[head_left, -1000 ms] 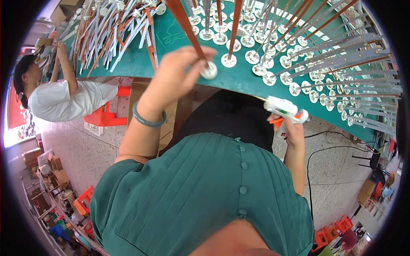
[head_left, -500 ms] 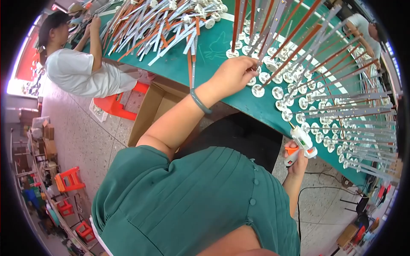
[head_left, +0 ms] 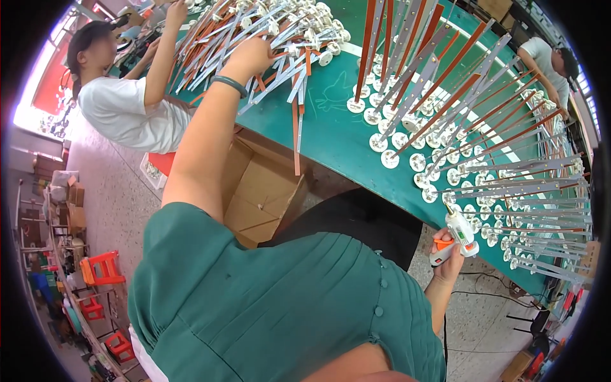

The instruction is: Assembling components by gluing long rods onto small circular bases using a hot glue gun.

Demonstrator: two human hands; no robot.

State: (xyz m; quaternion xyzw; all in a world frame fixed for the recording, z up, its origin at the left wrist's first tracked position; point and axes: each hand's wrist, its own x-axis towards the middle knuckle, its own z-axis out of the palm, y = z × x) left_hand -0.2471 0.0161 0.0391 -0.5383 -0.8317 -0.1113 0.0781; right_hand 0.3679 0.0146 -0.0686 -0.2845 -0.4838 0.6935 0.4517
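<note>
My left hand (head_left: pixel 250 58) reaches over a heap of loose silver and orange-brown strips (head_left: pixel 219 62) with round white bases at the far left of the table. Its fingers bend down among the strips, and the fingertips are hidden. In my right hand (head_left: pixel 449 256) is a white glue gun (head_left: pixel 463 233) with an orange trigger, gripped by its handle at the table's near right edge. The gun's nozzle points at the round white bases (head_left: pixel 448 198). From these bases many long strips (head_left: pixel 439 108), some dotted with small lights, stand or lean across the right side.
The green table (head_left: pixel 337 153) curves away to the right. An open cardboard box (head_left: pixel 254 191) sits below its near edge. A person in white (head_left: pixel 130 105) works at the left, another (head_left: pixel 541 57) at the far right. A black cable (head_left: pixel 447 331) hangs below the right hand.
My left hand has moved from the standing strips to the loose heap on the left. My right hand, still holding the glue gun, has shifted slightly right and nearer to me.
</note>
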